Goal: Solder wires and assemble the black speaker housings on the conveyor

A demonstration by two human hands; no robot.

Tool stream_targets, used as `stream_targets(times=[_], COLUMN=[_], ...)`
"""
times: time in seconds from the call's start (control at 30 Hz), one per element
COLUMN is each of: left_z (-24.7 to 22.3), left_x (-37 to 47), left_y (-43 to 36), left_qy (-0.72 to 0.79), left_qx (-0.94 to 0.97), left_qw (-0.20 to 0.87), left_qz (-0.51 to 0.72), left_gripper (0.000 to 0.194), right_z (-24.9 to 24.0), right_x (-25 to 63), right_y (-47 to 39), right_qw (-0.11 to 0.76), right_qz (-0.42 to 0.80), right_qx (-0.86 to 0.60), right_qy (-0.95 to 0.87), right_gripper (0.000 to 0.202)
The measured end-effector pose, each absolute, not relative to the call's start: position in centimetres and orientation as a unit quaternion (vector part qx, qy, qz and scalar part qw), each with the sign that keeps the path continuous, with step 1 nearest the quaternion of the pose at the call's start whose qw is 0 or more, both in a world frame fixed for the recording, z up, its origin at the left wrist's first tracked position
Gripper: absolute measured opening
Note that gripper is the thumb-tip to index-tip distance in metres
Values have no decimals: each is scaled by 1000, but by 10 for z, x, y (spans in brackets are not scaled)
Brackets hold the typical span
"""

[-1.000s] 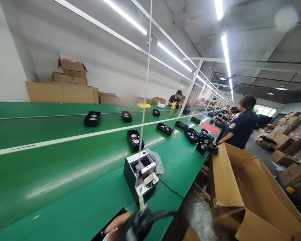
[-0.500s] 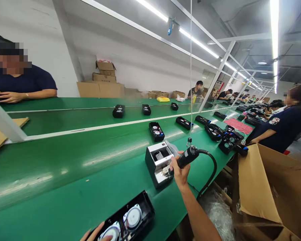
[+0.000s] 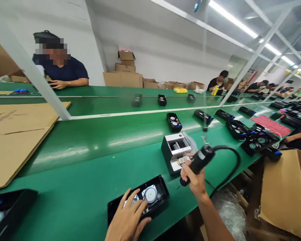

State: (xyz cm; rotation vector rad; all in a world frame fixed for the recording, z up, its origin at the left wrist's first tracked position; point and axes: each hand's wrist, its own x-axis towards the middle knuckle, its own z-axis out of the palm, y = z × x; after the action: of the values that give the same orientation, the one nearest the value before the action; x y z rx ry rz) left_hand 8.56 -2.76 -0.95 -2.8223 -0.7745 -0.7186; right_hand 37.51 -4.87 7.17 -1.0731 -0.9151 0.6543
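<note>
At the near edge of the green table [image 3: 72, 160], the left hand [image 3: 127, 221] lies spread, fingers open, on a black speaker housing [image 3: 137, 200], covering one of its round drivers while the other shows beside the fingertips; its grip clamps nothing. Just to the right, the right hand [image 3: 193, 177] has its grip closed around a black powered screwdriver [image 3: 198, 160], held tilted, tip down towards the table, its thick cable [image 3: 230, 164] looping off the edge. Right behind the tool stands a small grey screw feeder box [image 3: 177, 152]. Farther along the table lie more black housings [image 3: 174, 122]. Across the table a person in a dark shirt [image 3: 62, 72] rests an arm on it, and flat cardboard [image 3: 15, 134] lies at the left.
</note>
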Motion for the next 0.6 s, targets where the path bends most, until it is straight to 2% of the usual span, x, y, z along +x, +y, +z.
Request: stream_targets(times=[0.1,0.2,0.4,0.6], left_z=[-11,-14,-19,-16], left_x=[96,102,103,104], left_y=[-39,-45,-47,-46], left_qy=[-300,-311,-315,-314], left_qx=[-941,-943,-936,-934], left_qw=[2,-21,-35,-30], left_qz=[-160,-117,-153,-167], left_gripper=[39,25,19,22], right_z=[75,68,38,37], right_x=[343,316,291,289], right_y=[-71,-80,-76,-72], right_qw=[761,763,735,728], right_qz=[328,348,365,370], right_qx=[-368,-315,-347,-344], right_qy=[-422,-445,-455,-463], right_gripper=[32,32,35,30])
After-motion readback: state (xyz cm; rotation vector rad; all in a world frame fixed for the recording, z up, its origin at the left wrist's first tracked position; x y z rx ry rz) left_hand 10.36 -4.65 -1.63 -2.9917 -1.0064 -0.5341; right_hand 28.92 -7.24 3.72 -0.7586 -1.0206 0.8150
